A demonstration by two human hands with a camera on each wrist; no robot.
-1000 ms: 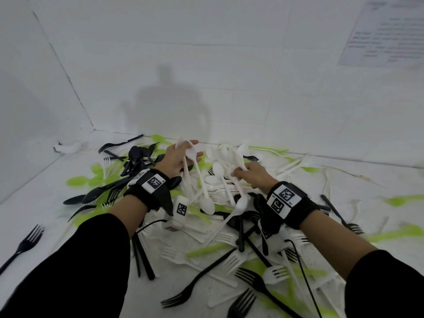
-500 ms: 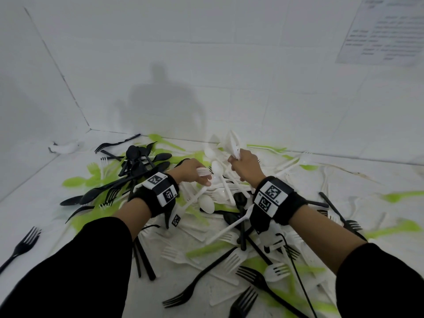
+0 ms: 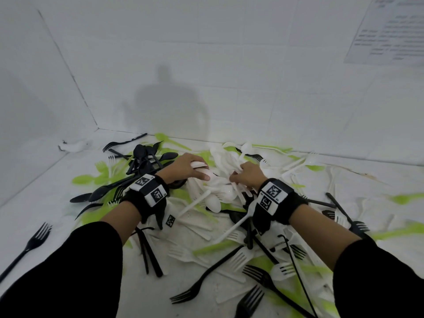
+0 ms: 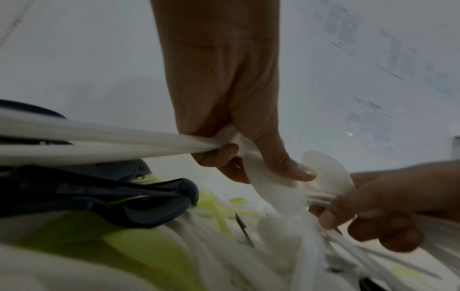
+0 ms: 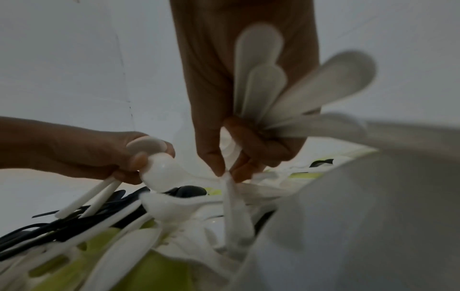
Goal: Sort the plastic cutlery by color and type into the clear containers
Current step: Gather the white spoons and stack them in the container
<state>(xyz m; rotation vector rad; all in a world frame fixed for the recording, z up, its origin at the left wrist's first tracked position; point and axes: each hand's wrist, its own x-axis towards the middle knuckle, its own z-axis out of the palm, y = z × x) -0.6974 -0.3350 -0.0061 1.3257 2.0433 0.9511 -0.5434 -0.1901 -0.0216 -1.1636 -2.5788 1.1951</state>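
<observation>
The supporting surface is a white tabletop (image 3: 34, 216) enclosed by white walls at the far and left sides. Directly on it lies a mixed heap of plastic cutlery (image 3: 206, 226): black spoons (image 3: 146, 157) clustered far left, white spoons (image 3: 229, 157) at the far centre, green pieces (image 3: 91, 179) scattered throughout, and black forks (image 3: 263, 276) and white forks (image 3: 238, 258) toward the near right. A single black fork (image 3: 29, 244) lies apart at the near left, and a small crumpled white item (image 3: 73, 146), unidentifiable, sits in the far left corner.
</observation>
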